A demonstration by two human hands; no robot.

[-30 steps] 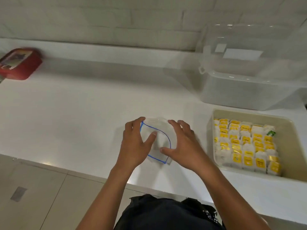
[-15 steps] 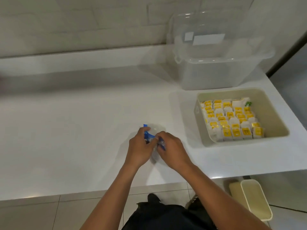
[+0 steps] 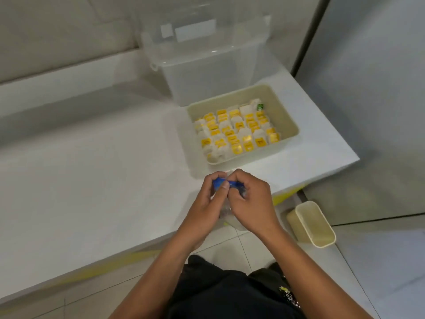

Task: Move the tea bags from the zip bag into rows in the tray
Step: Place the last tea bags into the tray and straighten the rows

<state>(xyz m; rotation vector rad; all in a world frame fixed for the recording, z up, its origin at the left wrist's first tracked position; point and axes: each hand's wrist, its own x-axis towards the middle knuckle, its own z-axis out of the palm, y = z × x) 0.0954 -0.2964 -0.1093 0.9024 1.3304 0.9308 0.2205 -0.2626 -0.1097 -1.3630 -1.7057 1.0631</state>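
A broad white countertop (image 3: 92,180) carries, toward its far right corner, a large clear plastic storage box (image 3: 207,65) standing against the wall, and directly in front of that box a beige rectangular plastic tray (image 3: 290,125). The tray holds white tea bags with yellow tags (image 3: 236,132), laid in several slanting rows that fill its left and middle portion; a bare strip of tray floor remains along the right wall. A second, empty beige bin (image 3: 312,224) sits on the floor beyond the counter's end. The clear zip bag with the blue seal strip (image 3: 226,184) is near the counter's front edge, just in front of the tray's near wall, with the tray lying ahead and slightly to the right. The blue strip runs roughly left to right between the hands. No tea bags are discernible inside the bag; it appears crumpled and, by judgement, empty. The left hand (image 3: 204,206) pinches the strip's left end between thumb and fingers. The right hand (image 3: 250,203) is curled over the strip's right end, and is the nearer to the tray. Both forearms converge from below, wrists level, knuckles up.
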